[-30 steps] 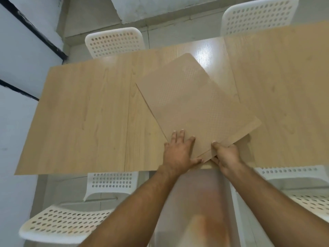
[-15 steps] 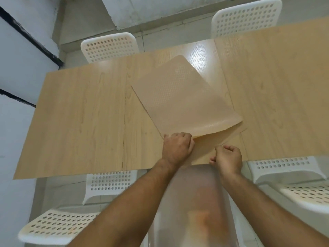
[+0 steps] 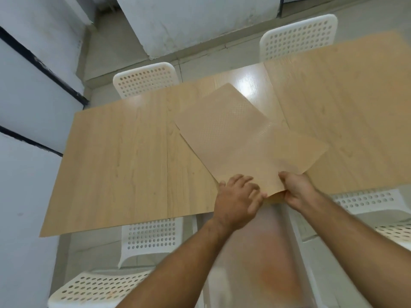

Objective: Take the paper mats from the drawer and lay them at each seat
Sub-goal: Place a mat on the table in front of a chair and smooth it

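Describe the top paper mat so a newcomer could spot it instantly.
Find the long wooden table ringed by white perforated chairs. At its near edge both hands grip a skewed stack of tan mats. The top paper mat is the dotted-texture sheet, paler than the woodgrain, with one rounded corner pointing toward the far side.

I see two bare forearms coming up from the bottom edge, no sleeves in view on either. Left hand (image 3: 236,203) and right hand (image 3: 297,188) are both bare: no gloves, no rings, no watch or strap at the wrists that I can make out. Left forearm shows fine hair and is a bit motion-blurred. Knuckles and fingers on the left hand read clearly; the right hand shows mostly its back and thumb side. Between the arms a blurred pale and orange patch, maybe clothing, too soft to tell.
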The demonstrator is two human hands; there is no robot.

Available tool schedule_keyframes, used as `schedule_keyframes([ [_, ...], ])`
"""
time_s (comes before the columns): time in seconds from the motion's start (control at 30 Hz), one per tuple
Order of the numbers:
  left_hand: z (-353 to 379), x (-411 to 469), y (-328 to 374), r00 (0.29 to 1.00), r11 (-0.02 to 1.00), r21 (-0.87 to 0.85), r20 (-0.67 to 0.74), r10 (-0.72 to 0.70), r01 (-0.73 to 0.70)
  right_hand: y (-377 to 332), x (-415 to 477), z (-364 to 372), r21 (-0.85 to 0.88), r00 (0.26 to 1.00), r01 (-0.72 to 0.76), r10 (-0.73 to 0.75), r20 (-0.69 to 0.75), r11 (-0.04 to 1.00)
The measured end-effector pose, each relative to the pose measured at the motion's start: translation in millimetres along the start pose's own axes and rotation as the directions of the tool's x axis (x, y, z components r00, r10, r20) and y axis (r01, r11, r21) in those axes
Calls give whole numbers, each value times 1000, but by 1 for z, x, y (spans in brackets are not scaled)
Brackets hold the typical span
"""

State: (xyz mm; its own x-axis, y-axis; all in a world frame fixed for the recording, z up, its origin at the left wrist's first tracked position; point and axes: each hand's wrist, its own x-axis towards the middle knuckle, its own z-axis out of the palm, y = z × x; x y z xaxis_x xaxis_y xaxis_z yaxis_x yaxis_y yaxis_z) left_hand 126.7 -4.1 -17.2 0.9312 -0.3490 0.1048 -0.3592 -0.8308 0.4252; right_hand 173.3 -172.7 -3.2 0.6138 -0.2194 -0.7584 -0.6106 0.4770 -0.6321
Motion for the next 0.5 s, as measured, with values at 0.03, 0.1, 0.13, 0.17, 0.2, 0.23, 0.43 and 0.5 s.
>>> schedule_keyframes([
  [0.03, -6, 4, 1, 988, 978, -144, 45, -148, 153, 0, -6, -1, 26, 1000, 21, -21, -16, 999],
  [0.1, -17, 16, -2, 885, 799, -385, 141, -444, 462, -3, -16, -7, 81, 999, 36, -33, -38, 996],
  [0.13, -23, 24, -4, 802, 662, -476, 185, -568, 579, -7, -21, -11, 108, 998, 48, -44, -38, 993],
  [0.17, -29, 32, -8, 709, 505, -559, 231, -667, 657, -10, -25, -16, 144, 998, 51, -47, -32, 988],
  [0.2, -34, 39, -11, 621, 350, -625, 284, -731, 698, -14, -29, -22, 168, 998, 56, -53, -22, 984],
  [0.23, -37, 43, -14, 550, 225, -662, 335, -765, 715, -19, -33, -29, 190, 998, 63, -62, -16, 980],
  [0.43, -49, 75, -41, 439, -69, -856, 329, -836, 512, -39, -55, -101, 163, 986, 160, -165, 15, 974],
  [0.5, -56, 88, -49, 424, -85, -896, 288, -859, 436, -44, -66, -129, 149, 981, 181, -189, 46, 972],
])
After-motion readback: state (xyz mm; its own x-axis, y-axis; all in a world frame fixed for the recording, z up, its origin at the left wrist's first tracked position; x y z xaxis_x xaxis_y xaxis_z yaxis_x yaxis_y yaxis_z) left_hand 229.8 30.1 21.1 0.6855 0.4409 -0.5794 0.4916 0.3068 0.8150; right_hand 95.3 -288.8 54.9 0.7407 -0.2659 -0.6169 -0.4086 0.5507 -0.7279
